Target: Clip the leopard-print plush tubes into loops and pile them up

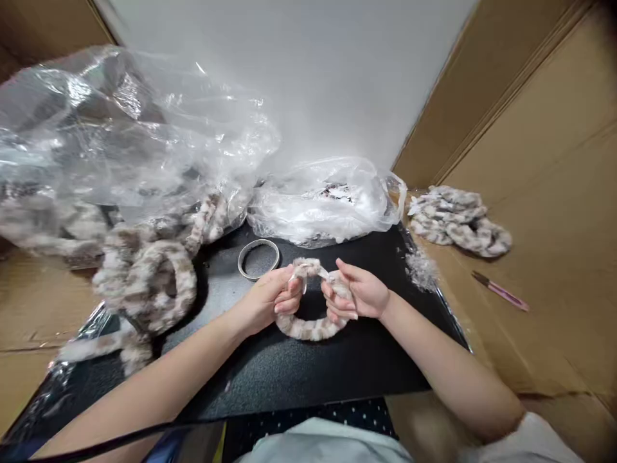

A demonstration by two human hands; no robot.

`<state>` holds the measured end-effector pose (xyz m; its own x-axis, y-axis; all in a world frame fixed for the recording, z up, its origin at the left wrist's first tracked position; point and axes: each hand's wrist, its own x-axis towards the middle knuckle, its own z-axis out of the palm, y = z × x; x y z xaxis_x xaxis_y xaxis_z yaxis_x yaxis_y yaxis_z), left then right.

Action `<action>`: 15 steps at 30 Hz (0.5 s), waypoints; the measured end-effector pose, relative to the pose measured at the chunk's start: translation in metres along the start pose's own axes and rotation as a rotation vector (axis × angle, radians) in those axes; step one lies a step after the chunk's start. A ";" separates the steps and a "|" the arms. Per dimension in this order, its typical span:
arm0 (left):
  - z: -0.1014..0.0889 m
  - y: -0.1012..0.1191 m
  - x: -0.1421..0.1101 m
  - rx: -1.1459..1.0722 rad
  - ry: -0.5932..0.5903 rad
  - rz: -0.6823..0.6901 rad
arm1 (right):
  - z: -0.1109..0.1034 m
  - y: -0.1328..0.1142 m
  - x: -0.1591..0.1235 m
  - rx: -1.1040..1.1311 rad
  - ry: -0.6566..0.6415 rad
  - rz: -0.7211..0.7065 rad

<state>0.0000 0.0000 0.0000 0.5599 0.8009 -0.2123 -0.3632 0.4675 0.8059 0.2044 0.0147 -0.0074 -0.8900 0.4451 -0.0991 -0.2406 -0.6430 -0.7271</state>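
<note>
- Black table [299,379]: one plush ring [311,330] over its middle, left hand [277,294] and right hand [354,292] curled closed around opposite sides.
- On it: one pale hoop [277,259].
- Along its far side: two clear bags [313,215].
- Right of it: one pink cutter [504,292].

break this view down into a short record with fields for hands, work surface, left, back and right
left hand: grips the left side of a fluffy ring
right hand: grips the ring's right side
work surface: black tabletop
beyond left hand: tape roll, lying flat
left: pile of fluffy pieces, partly under a large clear plastic bag
back: translucent bag, contents unclear
right: fluffy bundle on cardboard, pink-handled cutter nearer the person
</note>
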 end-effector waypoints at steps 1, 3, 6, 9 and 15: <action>-0.002 -0.001 0.000 0.090 0.011 0.025 | 0.001 -0.001 -0.001 -0.010 0.025 -0.028; -0.005 -0.001 -0.001 0.272 0.046 0.120 | 0.004 -0.005 -0.004 -0.061 0.068 -0.057; -0.010 0.004 -0.004 0.580 0.138 0.408 | 0.008 -0.015 -0.010 -0.212 0.127 -0.035; -0.008 0.012 -0.009 0.772 0.129 0.616 | 0.017 -0.027 -0.011 -0.441 0.159 0.055; 0.010 0.002 -0.012 0.660 -0.124 0.187 | 0.041 -0.034 -0.011 -1.084 0.448 -0.056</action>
<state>-0.0004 -0.0127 0.0095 0.6274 0.7787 -0.0046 0.0454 -0.0307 0.9985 0.2059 0.0058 0.0461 -0.6206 0.7746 -0.1218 0.3728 0.1549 -0.9149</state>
